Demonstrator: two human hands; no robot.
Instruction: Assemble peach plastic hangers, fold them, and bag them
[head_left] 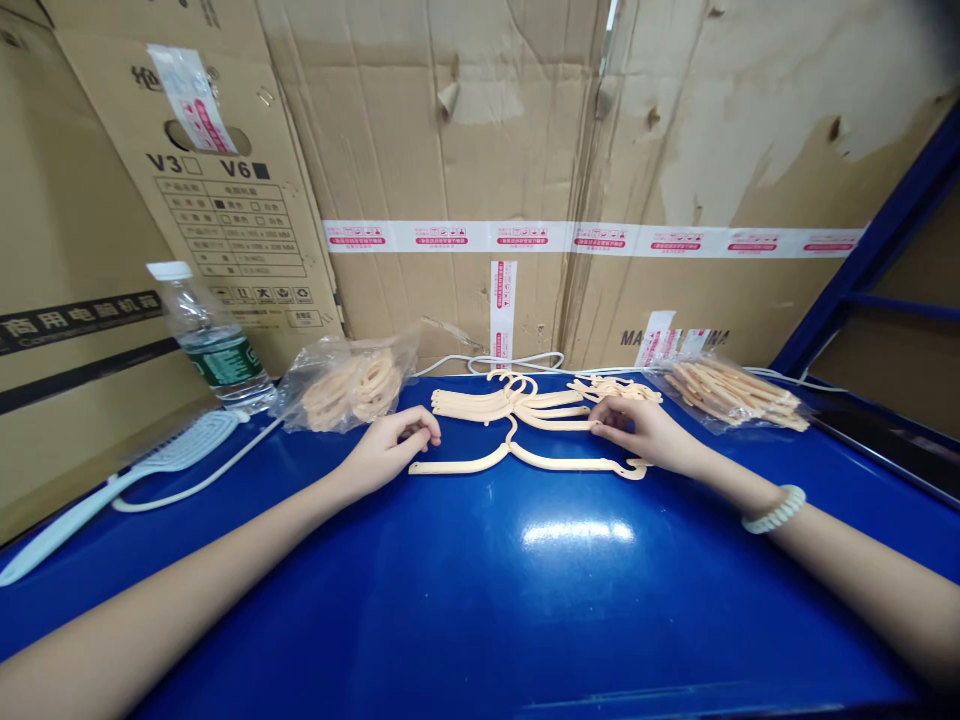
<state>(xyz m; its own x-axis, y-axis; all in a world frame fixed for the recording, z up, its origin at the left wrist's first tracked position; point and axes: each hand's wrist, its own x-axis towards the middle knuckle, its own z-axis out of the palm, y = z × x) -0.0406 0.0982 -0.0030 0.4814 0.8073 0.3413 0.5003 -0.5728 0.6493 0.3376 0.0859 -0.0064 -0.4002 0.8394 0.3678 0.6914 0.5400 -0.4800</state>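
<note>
A peach-coloured plastic hanger [480,461] lies flat across the table in front of me, with a small hook piece at its right end. Just behind it is a stack of similar hangers [472,405], their hooks pointing away from me. My right hand [649,432] pinches the right arm tip of the nearest hanger in that stack between thumb and fingers. To the left, my left hand [386,452] hovers close to the front hanger's left end, its fingers curled in and nothing visible in them. Small peach hook pieces [615,388] are heaped behind my right hand.
Two clear bags of peach plastic parts stand at the back, one on the left [349,385] and one on the right [739,393]. A water bottle [217,345] and a pale hairbrush [180,450] are far left. Cardboard [450,150] walls the blue table [465,600].
</note>
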